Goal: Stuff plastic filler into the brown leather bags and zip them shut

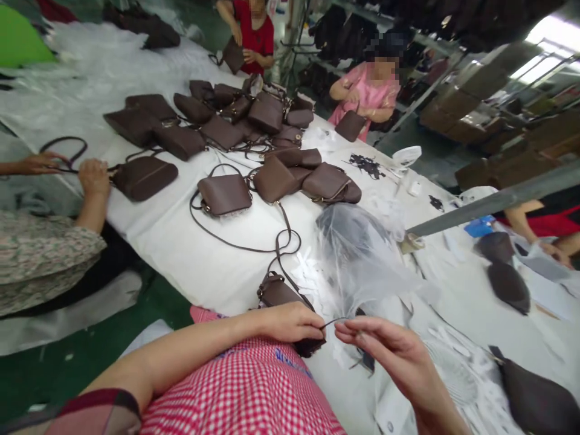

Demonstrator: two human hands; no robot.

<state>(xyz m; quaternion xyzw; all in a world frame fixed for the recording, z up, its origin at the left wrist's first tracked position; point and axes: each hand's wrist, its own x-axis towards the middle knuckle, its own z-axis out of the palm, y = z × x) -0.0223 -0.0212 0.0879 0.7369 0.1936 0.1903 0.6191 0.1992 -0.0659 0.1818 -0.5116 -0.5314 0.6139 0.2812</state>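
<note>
My left hand is closed over the near end of a brown bag against the table's front edge, pinching a thin dark cord. That cord runs right to the fingertips of my right hand, which are pressed together on its other end. The bag's long strap loops away over the white table. A dark tag-like piece lies partly hidden behind my right fingers. Just beyond, a clear plastic bag rests beside white strips.
Many brown bags are piled on the white table. At the left a person's hands hold a strap; two people stand across the table with bags. A metal pole crosses the right side. Another bag lies front right.
</note>
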